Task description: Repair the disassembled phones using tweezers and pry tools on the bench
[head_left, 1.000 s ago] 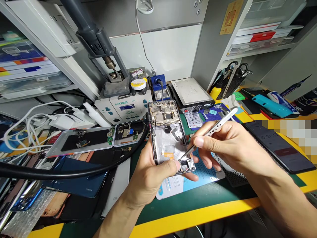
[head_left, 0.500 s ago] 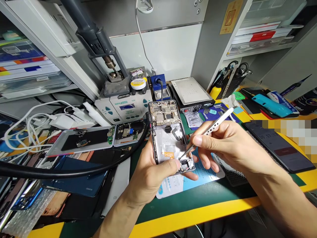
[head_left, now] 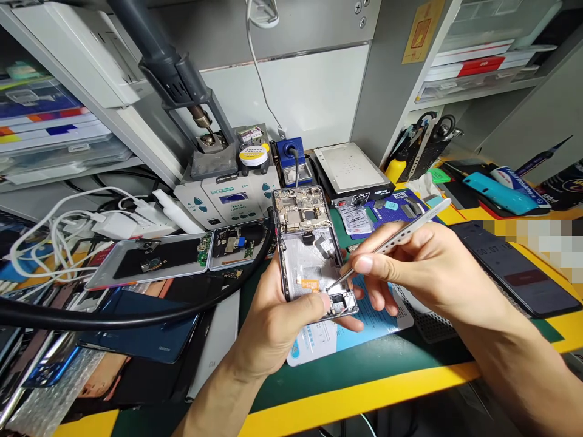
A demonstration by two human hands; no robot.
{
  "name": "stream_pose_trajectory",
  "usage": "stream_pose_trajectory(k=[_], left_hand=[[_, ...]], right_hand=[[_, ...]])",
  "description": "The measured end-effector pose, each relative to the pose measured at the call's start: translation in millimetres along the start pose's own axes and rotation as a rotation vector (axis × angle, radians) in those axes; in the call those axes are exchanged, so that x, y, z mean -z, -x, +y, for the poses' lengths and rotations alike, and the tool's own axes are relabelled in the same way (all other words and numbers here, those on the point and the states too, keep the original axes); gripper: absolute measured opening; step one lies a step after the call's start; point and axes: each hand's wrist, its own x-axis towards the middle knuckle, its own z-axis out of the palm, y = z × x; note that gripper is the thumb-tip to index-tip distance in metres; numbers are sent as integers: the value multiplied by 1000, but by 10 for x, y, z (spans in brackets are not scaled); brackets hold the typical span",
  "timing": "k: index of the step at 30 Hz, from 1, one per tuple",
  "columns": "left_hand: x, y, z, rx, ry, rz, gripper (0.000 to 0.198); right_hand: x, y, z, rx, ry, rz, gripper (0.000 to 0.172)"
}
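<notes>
My left hand (head_left: pixel 273 321) grips an opened phone (head_left: pixel 307 246) by its lower left edge, thumb pressed near the bottom. The back cover is off, so the circuit board at the top and a silver battery bay show. My right hand (head_left: pixel 423 267) pinches metal tweezers (head_left: pixel 396 240), whose tips touch the phone's lower part just above the bottom board. Both hands hover over a green mat (head_left: pixel 364 358) with a yellow front edge.
A soldering station (head_left: pixel 228 191) with a hot-air wand stands behind. Two opened phones (head_left: pixel 182 255) lie to the left among white cables (head_left: pixel 59 237). A thick black hose (head_left: pixel 136 315) curves across. A heating plate (head_left: pixel 350 170) and a dark phone (head_left: pixel 514 267) sit to the right.
The tweezers' rear end has tipped slightly lower and to the right, and their tips have edged up a little on the phone. My left hand keeps the same grip.
</notes>
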Motion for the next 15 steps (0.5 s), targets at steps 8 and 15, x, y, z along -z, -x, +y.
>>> stream_pose_trajectory(k=[8,15], left_hand=[[-2,59,-17,46,-14,91,35],[-32,121,-27,74,-17,9,41]], right_hand=[[45,-9,70,226,4,161,10],[45,3,129,448,55,388,7]])
